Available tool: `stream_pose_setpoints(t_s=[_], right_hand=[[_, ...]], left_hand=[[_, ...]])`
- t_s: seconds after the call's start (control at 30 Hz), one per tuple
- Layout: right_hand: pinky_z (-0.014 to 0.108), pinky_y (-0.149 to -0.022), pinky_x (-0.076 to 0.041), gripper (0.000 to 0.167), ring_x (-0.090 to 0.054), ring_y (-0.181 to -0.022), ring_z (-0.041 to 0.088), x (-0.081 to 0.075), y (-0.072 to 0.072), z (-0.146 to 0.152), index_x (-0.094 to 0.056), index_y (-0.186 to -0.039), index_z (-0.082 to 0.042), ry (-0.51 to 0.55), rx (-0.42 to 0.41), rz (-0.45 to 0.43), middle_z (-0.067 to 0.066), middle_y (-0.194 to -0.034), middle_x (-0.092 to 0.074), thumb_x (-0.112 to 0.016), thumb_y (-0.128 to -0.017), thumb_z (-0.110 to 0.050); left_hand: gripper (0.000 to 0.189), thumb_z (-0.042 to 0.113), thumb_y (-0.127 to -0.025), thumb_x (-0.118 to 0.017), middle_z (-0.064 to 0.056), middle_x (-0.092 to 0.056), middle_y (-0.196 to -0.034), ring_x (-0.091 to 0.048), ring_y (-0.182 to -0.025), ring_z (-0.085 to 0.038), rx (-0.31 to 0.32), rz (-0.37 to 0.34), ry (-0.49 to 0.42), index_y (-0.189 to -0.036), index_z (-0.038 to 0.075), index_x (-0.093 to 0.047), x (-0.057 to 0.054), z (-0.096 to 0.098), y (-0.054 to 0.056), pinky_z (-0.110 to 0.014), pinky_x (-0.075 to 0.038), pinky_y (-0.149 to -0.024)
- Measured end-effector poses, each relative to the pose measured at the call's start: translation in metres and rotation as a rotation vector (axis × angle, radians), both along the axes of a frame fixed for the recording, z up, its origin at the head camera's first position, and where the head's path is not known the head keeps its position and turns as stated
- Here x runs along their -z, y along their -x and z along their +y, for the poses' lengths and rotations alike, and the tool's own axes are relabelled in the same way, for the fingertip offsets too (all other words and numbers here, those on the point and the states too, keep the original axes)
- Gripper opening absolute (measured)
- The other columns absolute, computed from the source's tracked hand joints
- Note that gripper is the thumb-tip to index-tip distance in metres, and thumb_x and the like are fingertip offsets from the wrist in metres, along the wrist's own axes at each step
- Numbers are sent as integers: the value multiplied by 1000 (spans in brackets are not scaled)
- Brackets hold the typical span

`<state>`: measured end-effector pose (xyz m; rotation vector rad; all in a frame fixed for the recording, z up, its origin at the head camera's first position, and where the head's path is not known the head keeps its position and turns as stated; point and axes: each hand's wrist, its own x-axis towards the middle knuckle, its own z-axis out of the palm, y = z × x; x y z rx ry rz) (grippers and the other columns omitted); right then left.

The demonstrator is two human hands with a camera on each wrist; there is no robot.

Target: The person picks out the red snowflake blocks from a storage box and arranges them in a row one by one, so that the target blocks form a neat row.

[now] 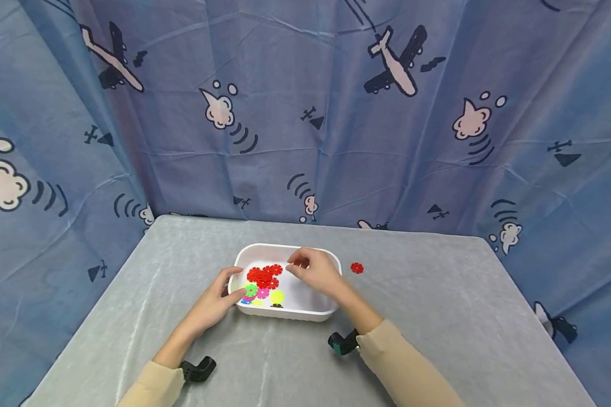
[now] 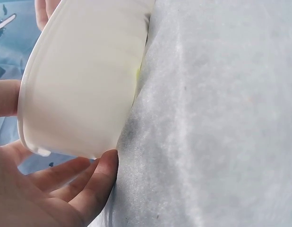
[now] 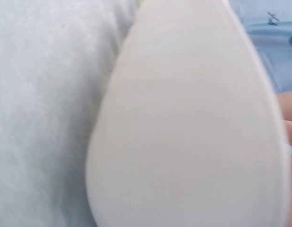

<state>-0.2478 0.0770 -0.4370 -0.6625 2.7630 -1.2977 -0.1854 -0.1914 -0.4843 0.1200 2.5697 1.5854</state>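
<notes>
A white plastic tray (image 1: 305, 298) stands on the table, with toothed plastic discs gathered in its left half. Several red discs (image 1: 263, 277) lie in a heap there; nearer me are a green disc (image 1: 250, 290), a pink disc (image 1: 262, 293) and a yellow disc (image 1: 277, 297). My left hand (image 1: 216, 298) grips the tray's left end, its thumb over the rim; in the left wrist view fingers touch the outer wall. Over the tray's middle, my right hand (image 1: 317, 271) has loosely bent fingers, with nothing visible between them. The tray's wall mostly hides those fingers in the right wrist view.
One red disc (image 1: 357, 268) lies on the table just right of the tray. A pale grey cloth (image 1: 438, 294) covers the table. Behind and beside it hangs a blue curtain (image 1: 275, 113) printed with planes and clouds.
</notes>
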Motion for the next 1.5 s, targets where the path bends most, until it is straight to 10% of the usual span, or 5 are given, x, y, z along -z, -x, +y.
stream_pose_setpoints(t_s=[0.43,1.5], right_hand=[[26,-68,-47,9,-55,-74,11,26,12,-26,-71,-92,-6,-142,-127,1,-2,-79,-63,-76,-89,-12],[28,-64,-40,21,-50,-70,15,39,16,-37,-61,-92,-10,-297,-103,-93,0,-76,-54,-81,-85,-12]], left_hand=[[54,27,-100,-65,-24,-41,-154,-43,-137,-43,-4,6,-3,-148,16,-43,0,1,0,-58,-34,-109],[52,26,-100,-64,-24,-45,-150,-53,-127,-42,-21,12,20,-148,16,-44,2,4,-1,-55,-43,-101]])
